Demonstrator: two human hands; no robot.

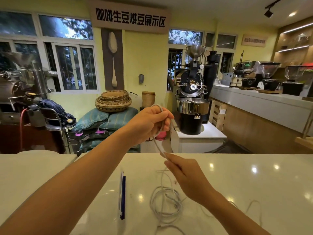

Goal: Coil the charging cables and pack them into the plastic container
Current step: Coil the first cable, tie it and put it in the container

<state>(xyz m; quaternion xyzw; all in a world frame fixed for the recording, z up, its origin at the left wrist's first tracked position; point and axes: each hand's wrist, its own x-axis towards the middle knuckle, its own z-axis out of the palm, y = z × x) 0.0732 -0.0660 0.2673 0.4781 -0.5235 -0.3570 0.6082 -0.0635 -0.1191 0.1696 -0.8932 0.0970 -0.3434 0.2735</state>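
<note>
Closest to the lens, a loose tangle of white cables [165, 206] lies in rough loops on the glossy white counter [237, 175], with a thinner pale cable [254, 206] trailing apart to its right. Above it a white charging cable [156, 141] is held up in the air. The left hand [149, 123] has its fingers curled round a small loop of it. Below, the right hand [186, 177] pinches the hanging run between thumb and fingertips. From there the cable drops toward the tangle. It looks light, limp and smooth, so it should bend easily into loops but spring open if let go. A grip across all the turns at once, away from the plug ends, seems the safest hold. Left of the tangle a flat clear plastic piece with a dark blue edge [122, 195] is seen edge-on. It may be the container or its lid, though I cannot tell which, and no cable is visible in it.
</note>
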